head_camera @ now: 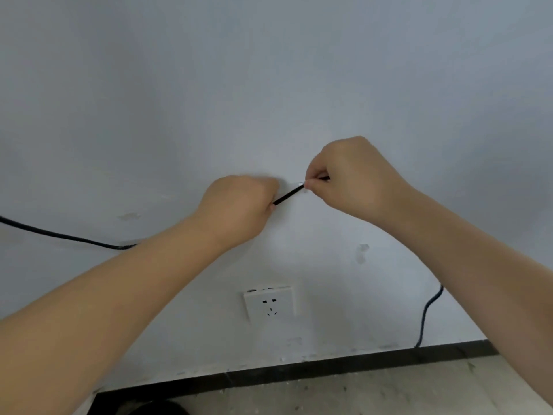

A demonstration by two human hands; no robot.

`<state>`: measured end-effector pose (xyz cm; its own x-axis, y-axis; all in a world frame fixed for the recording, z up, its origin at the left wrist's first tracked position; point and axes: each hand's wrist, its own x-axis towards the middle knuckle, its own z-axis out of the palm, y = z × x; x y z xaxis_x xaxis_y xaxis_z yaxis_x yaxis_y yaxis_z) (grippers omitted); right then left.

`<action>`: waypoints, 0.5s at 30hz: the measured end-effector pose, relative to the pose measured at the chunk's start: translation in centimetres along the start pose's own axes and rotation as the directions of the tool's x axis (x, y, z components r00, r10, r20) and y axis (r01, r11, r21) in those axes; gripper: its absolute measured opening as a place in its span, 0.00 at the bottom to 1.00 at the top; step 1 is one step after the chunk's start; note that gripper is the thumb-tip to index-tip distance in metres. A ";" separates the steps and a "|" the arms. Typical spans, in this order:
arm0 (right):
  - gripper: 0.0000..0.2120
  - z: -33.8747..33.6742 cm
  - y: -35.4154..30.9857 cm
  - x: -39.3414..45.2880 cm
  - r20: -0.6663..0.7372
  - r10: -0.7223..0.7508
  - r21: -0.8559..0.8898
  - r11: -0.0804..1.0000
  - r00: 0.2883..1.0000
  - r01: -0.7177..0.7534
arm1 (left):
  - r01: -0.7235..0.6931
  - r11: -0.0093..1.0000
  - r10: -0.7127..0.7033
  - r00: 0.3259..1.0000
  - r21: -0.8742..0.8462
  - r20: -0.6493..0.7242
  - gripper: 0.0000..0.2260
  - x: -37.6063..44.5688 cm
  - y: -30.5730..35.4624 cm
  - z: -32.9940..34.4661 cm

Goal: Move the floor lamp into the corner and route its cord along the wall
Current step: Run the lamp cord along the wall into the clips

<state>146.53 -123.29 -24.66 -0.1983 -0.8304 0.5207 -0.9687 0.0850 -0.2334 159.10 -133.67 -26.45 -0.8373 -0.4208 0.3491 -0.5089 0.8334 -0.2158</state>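
1. The pale wall [269,85] is bare and open above both hands; below, a dark skirting strip [299,371] meets the floor [389,387].
2. A white socket [269,303] sits on the wall under the hands, well apart from them.
3. The black cord [288,194] lies against the wall, its short visible stretch slanting up to the right. The left hand [236,205] and right hand [353,178] each pinch it with closed fingers. It runs off left and hangs down right.

A white socket plate [270,304] sits low on the pale wall [269,70], above a dark skirting strip [299,374] and a speckled grey floor [374,393].
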 end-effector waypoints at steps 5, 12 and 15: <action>0.10 0.0 0.0 0.2 -0.013 0.034 -0.014 0.999 0.999 -0.034 | 0.049 0.999 -0.049 0.995 0.001 -0.088 0.08 -0.4 0.5 0.3; 0.07 -0.1 0.7 0.5 -0.069 0.032 0.034 0.999 0.997 -0.030 | -0.071 0.996 0.078 0.983 0.047 -0.167 0.11 -0.2 0.8 -0.6; 0.09 -0.6 2.1 0.0 -0.081 0.135 0.190 0.975 0.988 -0.117 | -0.176 0.983 0.182 0.973 0.052 -0.141 0.20 0.1 0.7 -0.6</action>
<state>144.43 -122.76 -24.69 -0.3383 -0.7641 0.5493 -0.8925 0.0755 -0.4446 158.75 -132.90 -26.03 -0.8791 -0.2076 0.4291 -0.3631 0.8748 -0.3208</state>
